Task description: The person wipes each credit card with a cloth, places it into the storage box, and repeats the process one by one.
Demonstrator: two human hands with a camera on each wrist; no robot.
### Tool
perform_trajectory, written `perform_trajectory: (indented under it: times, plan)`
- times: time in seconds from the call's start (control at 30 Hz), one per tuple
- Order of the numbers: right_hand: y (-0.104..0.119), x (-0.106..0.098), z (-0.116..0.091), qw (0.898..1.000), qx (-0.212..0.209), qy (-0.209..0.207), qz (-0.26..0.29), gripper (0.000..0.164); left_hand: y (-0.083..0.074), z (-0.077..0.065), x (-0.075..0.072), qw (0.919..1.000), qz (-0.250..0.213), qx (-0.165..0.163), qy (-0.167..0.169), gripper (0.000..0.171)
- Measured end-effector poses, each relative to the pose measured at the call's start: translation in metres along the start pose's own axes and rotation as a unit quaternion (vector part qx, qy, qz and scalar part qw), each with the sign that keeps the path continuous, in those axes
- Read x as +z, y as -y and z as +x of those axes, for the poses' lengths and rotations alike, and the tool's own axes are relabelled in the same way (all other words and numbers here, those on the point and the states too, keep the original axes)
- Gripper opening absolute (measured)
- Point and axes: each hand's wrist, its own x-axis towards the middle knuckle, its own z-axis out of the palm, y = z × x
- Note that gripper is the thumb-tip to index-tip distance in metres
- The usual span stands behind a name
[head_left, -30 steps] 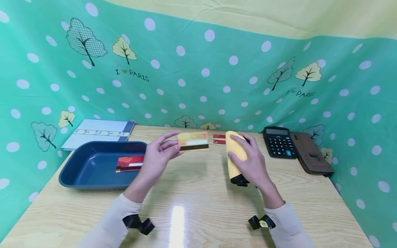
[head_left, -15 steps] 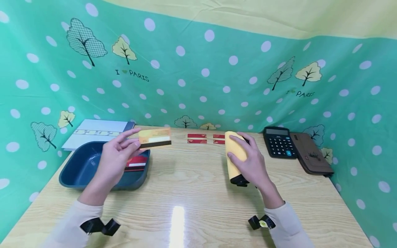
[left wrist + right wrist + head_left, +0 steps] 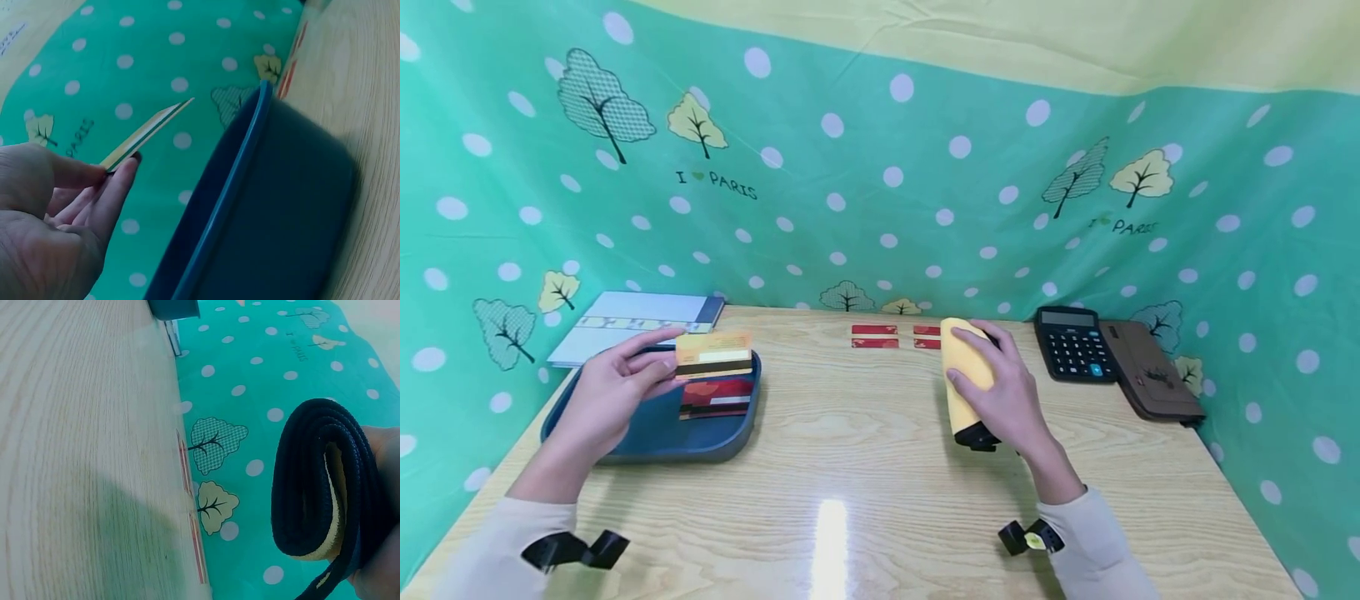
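My left hand pinches a yellow bank card with a black stripe and a white strip between thumb and fingers. The card is above the right part of a dark blue plastic tub; in the left wrist view the card shows nearly edge-on, beside the tub's rim. Inside the tub lies a red card with a dark stripe. Over the right-middle of the table, my right hand grips a rolled yellow fabric item with black edges. Its spiral end faces the right wrist camera.
Red-and-cream cards lie by the back curtain, one partly behind the yellow roll. A black calculator and a brown zipped case sit at the right. A white-and-blue folder lies behind the tub.
My left hand has carried the yellow card leftward from mid-table to above the tub, uncovering the left red-and-cream card at the back. The right hand keeps its grip on the roll, nearly still.
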Motion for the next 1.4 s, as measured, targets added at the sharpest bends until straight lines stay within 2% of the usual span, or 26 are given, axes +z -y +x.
perform_trajectory:
  times: [0.07,0.23,0.3,0.47,0.57,0.7,0.93,1.4]
  plan:
    - [0.000,0.001,0.000,1.000,0.001,0.002,0.001,0.056,0.005,0.002,-0.009,0.9997,0.010,-0.010,0.021,0.046]
    - [0.000,0.000,0.000,1.000,0.003,0.001,0.002,0.056,0.013,0.009,-0.022,0.9938,0.079,-0.046,0.063,0.047]
    - [0.000,0.000,0.000,1.000,0.003,0.001,0.001,0.056,0.016,0.012,-0.026,0.9925,0.080,-0.057,0.072,0.047]
    - [-0.001,-0.001,0.002,1.000,0.000,-0.001,-0.001,0.055,0.024,0.016,-0.032,0.9924,0.047,-0.079,0.081,0.040]
    - [-0.001,-0.001,0.002,1.000,0.000,-0.001,0.000,0.055,0.028,0.019,-0.033,0.9909,0.055,-0.095,0.078,0.039]
    - [0.000,-0.002,0.001,1.000,-0.001,-0.001,0.001,0.055,0.031,0.021,-0.033,0.9882,0.082,-0.105,0.076,0.048]
    - [0.001,-0.002,0.002,1.000,-0.003,-0.002,0.002,0.055,0.031,0.024,-0.032,0.9822,0.144,-0.098,0.071,0.064]
    - [0.000,-0.004,0.001,1.000,0.001,-0.001,0.005,0.055,0.038,0.028,-0.033,0.9795,0.178,-0.072,0.061,0.057]
